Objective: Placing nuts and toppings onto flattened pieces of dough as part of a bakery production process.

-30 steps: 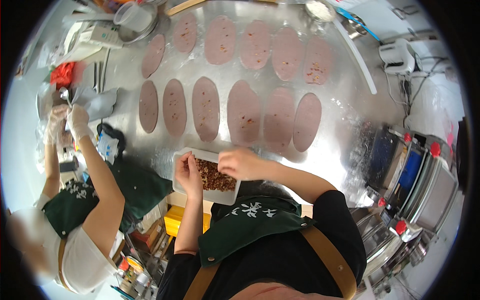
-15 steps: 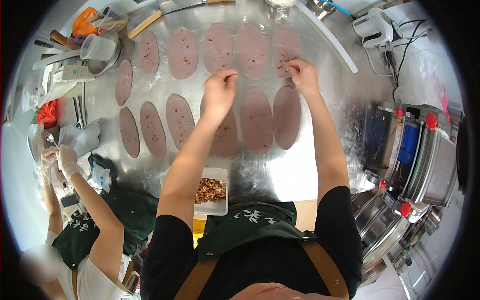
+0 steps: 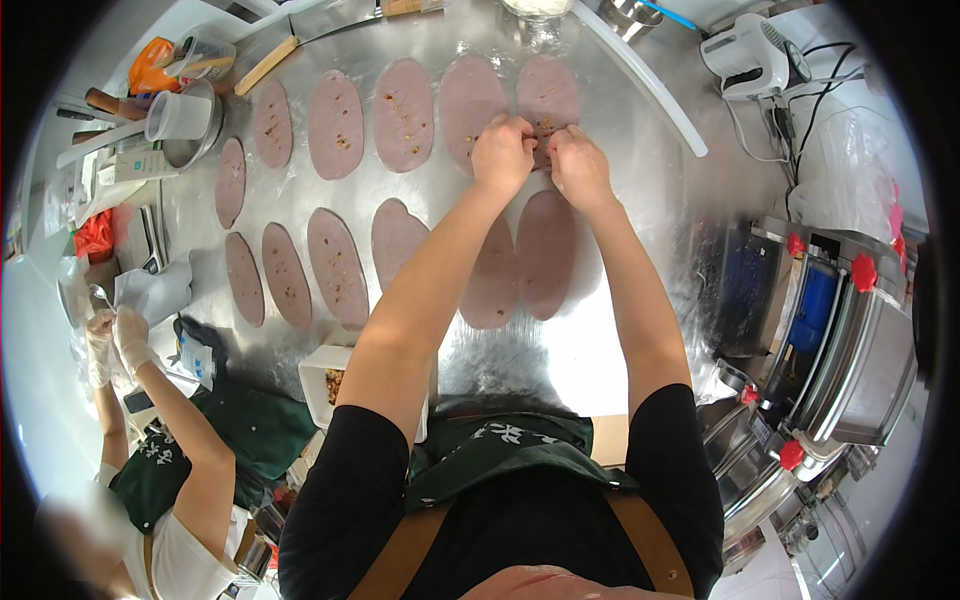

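Note:
Several flat pinkish dough ovals (image 3: 335, 105) lie in two rows, many dotted with small brown bits. At the upper right, my left hand (image 3: 503, 155) is over the edge of one oval (image 3: 470, 88), fingers curled and pinched. Close beside it, my right hand (image 3: 580, 172) has its fingers pinched at the lower part of the rightmost top oval (image 3: 548, 85), where small bits show. Whatever the fingertips hold is too small or hidden to name. A white tray (image 3: 318, 390) of chopped brown pieces sits near the front edge, largely behind my left forearm.
A co-worker in gloves (image 3: 135, 345) stands at left, holding a spoon. The steel table (image 3: 660, 250) also bears a long white tube (image 3: 665, 100), a wooden-handled knife (image 3: 270, 60) and bowls (image 3: 195, 135). A hand mixer (image 3: 745, 55) and a red-knobbed metal machine (image 3: 850, 340) are at right.
Both hands have left the tray and reached forward to the top row. Since half a second ago my left hand moved right and my right hand slightly left and down, bringing them closer together.

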A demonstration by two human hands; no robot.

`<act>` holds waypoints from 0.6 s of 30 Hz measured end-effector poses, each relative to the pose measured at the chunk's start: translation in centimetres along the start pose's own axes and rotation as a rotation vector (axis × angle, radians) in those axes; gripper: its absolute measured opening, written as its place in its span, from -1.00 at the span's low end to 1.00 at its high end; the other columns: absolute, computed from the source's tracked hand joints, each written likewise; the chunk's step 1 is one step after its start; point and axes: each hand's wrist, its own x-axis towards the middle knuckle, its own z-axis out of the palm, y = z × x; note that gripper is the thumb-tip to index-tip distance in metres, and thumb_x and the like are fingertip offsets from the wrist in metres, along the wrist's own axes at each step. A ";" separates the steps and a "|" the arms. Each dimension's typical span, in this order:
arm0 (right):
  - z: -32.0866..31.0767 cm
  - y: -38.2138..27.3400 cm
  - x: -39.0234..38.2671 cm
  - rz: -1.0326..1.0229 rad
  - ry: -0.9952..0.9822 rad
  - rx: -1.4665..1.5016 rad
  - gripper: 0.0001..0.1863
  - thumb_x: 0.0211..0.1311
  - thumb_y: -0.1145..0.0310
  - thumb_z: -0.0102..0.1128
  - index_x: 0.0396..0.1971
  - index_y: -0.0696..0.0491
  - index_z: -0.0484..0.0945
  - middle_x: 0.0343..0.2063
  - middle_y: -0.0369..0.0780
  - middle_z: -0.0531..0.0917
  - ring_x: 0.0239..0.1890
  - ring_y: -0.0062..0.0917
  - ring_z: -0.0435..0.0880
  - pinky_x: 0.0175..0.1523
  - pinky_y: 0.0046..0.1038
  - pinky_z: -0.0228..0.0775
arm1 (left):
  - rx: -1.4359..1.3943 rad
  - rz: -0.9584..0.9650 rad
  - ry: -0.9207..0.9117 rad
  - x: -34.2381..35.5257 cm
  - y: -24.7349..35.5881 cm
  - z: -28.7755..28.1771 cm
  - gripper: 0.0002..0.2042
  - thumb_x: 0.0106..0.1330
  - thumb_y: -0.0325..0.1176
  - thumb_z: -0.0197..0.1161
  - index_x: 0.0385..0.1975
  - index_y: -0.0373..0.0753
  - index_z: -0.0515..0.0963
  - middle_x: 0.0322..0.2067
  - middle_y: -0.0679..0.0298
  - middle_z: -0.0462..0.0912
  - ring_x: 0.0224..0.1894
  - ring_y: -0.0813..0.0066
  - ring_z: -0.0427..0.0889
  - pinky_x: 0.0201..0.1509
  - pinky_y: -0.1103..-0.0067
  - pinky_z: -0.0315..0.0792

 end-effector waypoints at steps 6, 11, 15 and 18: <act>-0.6 -0.1 0.7 0.002 0.016 0.092 -0.92 -0.07 0.51 0.14 -0.50 0.10 0.47 -0.45 -0.15 0.49 -0.34 -0.25 0.53 -0.28 -0.29 0.39 | 0.055 0.008 -0.007 0.5 0.3 0.2 -0.92 -0.06 -0.47 0.29 -0.54 -0.23 0.54 -0.47 0.17 0.54 -0.44 0.19 0.57 -0.36 0.39 0.44; -0.8 0.0 2.0 -0.031 0.048 0.148 -0.89 -0.10 0.52 0.19 -0.50 0.09 0.48 -0.45 -0.17 0.48 -0.34 -0.26 0.53 -0.29 -0.30 0.38 | 0.001 0.068 0.007 0.2 -0.5 0.1 -0.91 -0.07 -0.49 0.29 -0.57 -0.25 0.52 -0.49 0.18 0.52 -0.47 0.26 0.56 -0.39 0.44 0.43; -0.4 0.6 2.2 -0.068 0.005 0.105 -0.91 -0.09 0.52 0.19 -0.51 0.09 0.49 -0.45 -0.19 0.48 -0.36 -0.26 0.53 -0.30 -0.31 0.38 | -0.108 0.143 0.031 -0.3 -0.8 -0.2 -0.89 -0.10 -0.55 0.29 -0.55 -0.30 0.51 -0.50 0.18 0.51 -0.50 0.31 0.55 -0.42 0.49 0.42; -0.6 0.7 2.1 -0.052 -0.001 0.118 -0.92 -0.09 0.51 0.19 -0.52 0.09 0.49 -0.45 -0.20 0.49 -0.36 -0.27 0.53 -0.31 -0.31 0.38 | -0.132 0.140 -0.009 -0.6 -0.4 -0.2 -0.88 -0.11 -0.58 0.29 -0.54 -0.31 0.51 -0.50 0.17 0.51 -0.48 0.29 0.56 -0.42 0.49 0.42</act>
